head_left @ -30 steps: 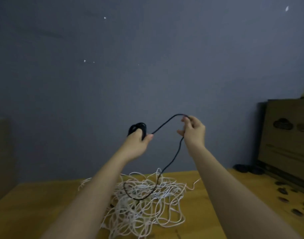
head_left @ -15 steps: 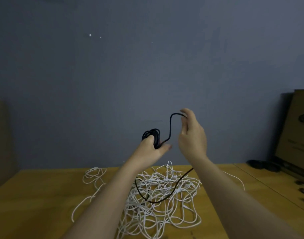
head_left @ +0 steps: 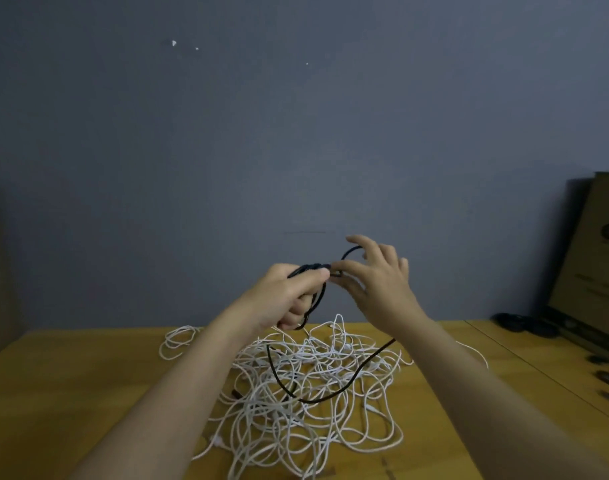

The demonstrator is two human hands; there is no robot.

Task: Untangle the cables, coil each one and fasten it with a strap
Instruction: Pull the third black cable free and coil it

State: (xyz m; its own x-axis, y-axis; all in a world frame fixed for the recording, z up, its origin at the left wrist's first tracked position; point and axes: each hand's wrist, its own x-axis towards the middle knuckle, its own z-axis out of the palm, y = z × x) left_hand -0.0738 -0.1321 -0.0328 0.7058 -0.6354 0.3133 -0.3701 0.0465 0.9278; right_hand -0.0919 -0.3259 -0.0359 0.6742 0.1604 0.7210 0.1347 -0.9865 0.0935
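Observation:
A black cable (head_left: 310, 399) is partly coiled in the air above the table. My left hand (head_left: 289, 296) grips the coil of black loops, thumb on top. My right hand (head_left: 379, 282) pinches the same cable just right of the coil and lays a fresh loop against it. The loose black tail drops from my right hand and curves over a heap of tangled white cables (head_left: 306, 393) on the wooden table (head_left: 71, 386).
A cardboard box (head_left: 594, 258) leans against the grey wall at the right. Dark coiled bundles (head_left: 517, 325) lie at its foot, and several small dark items (head_left: 606, 375) sit near the table's right edge.
My right hand has swung in from the right and brought its loop of black cable up against the coil in my left hand. The view has tilted down.

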